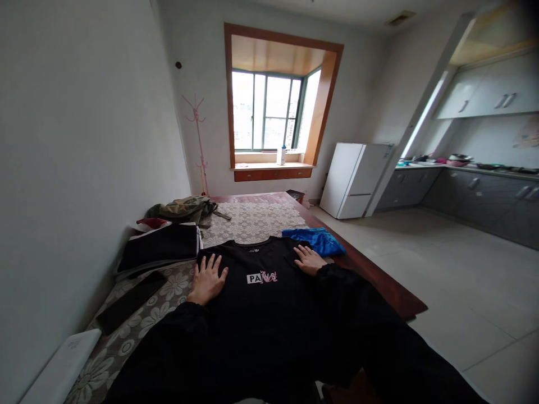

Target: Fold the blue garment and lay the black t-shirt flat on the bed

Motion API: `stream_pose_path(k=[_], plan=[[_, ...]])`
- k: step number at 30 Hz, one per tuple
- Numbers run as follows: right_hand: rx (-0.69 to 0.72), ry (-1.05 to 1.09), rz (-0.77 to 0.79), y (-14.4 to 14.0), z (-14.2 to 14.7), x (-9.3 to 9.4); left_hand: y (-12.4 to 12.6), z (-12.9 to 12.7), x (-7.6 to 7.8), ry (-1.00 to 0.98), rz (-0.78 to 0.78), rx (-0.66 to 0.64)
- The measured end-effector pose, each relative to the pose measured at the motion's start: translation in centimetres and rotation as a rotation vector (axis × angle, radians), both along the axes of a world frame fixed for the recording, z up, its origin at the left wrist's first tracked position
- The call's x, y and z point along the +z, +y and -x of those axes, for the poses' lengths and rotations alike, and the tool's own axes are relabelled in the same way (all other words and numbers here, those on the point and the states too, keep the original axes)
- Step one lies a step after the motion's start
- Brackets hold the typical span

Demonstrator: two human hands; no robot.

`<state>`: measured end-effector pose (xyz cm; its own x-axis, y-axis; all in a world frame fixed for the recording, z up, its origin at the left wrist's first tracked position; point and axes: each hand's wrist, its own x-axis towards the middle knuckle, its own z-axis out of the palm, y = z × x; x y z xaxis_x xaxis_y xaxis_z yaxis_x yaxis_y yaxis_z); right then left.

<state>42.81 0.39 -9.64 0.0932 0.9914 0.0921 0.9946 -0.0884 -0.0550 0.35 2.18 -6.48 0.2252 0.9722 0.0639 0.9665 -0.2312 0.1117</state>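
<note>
Black T-shirt (256,303) flat, logo up; hands (208,279) pressing.

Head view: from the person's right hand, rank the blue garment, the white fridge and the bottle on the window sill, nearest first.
From the right hand, flat on the black T-shirt:
1. Blue garment, just beyond the fingers, at the table's right edge.
2. White fridge, on the floor, farther right.
3. Bottle, on the window sill, far wall.

"PA" on black T-shirt (261,292)
</note>
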Motion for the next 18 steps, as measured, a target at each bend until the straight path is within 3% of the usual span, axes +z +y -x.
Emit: stream_pose_path(k=[4, 7, 12, 18], plan=[[-0.057, 0.004, -0.074, 1.0, 0.9, 1.1, 0.8, -0.5, 0.8, 0.024, -0.047, -0.022], [-0.106, 0.001, -0.128, 1.0, 1.8, 0.7, 1.8, -1.1, 1.3, 0.031, -0.069, -0.051], [-0.131, -0.006, -0.117, 1.5, 1.7, -0.1, 2.7, -1.6, 0.3, 0.004, -0.072, -0.073], [-0.158, 0.002, -0.098, 4.2, 0.3, 1.7, 3.8, -1.5, -0.1, 0.007, 0.009, -0.116]])
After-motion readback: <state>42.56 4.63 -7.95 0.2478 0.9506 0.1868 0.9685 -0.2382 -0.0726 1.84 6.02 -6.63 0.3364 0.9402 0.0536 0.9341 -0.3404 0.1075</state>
